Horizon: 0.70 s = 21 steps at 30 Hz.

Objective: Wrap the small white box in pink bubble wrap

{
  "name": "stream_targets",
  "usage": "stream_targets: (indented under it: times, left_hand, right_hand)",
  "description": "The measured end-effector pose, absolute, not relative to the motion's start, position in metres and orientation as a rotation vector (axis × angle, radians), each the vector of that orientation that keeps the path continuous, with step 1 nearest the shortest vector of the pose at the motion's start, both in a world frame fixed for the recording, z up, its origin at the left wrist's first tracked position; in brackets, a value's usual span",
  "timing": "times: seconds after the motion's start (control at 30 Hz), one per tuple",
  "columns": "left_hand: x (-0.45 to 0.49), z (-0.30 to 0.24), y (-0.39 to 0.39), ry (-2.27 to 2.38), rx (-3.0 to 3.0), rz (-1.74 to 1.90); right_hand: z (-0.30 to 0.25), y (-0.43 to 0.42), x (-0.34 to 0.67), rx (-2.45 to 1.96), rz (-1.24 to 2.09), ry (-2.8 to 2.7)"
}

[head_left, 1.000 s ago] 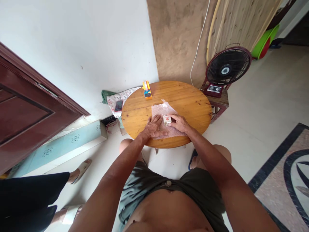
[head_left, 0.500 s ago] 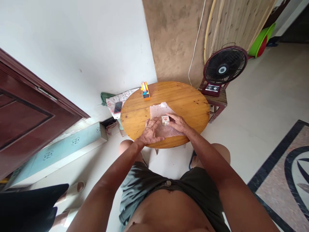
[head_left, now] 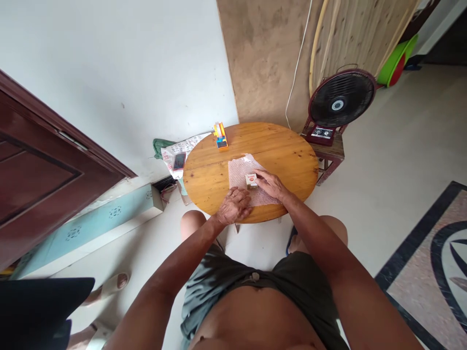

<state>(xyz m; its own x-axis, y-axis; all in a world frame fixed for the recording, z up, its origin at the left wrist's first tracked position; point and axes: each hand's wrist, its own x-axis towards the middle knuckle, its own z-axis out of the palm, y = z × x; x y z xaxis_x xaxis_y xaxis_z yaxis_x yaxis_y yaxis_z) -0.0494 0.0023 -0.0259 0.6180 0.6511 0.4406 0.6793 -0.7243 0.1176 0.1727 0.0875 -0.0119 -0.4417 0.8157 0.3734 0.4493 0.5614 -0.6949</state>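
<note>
A small white box with a red mark (head_left: 251, 180) rests on a sheet of pinkish bubble wrap (head_left: 239, 168) on the oval wooden table (head_left: 204, 180). From the right, my right hand (head_left: 270, 184) grips the box, its fingers at the box's right side. My left hand (head_left: 234, 205) is at the near left edge of the bubble wrap, fingers curled down and closed on that edge. Its fingertips are partly hidden beneath the hand.
An orange and blue tape dispenser (head_left: 221, 136) stands at the table's back left. A black fan (head_left: 337, 104) sits on a wooden stool (head_left: 333, 150) to the right. A printed sack (head_left: 170, 158) with a dark screen lies left. Another person's foot (head_left: 118, 282) shows at lower left.
My left hand has gone from lying spread on the bubble wrap to curling at its near edge. The right hand stays at the box, its fingers closer together.
</note>
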Motion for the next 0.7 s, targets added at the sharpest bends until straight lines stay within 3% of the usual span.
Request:
stream_targets:
  times: [0.4,0.7]
  left_hand:
    - [-0.046,-0.025,0.003,-1.018,-2.704,-0.870]
    - [-0.045,-0.030,0.014,-1.223,-2.638,-1.123]
  right_hand:
    - [-0.019,0.092,0.173,-1.003,0.971,-1.784]
    - [-0.010,0.069,0.193,-0.925,0.732,-2.067]
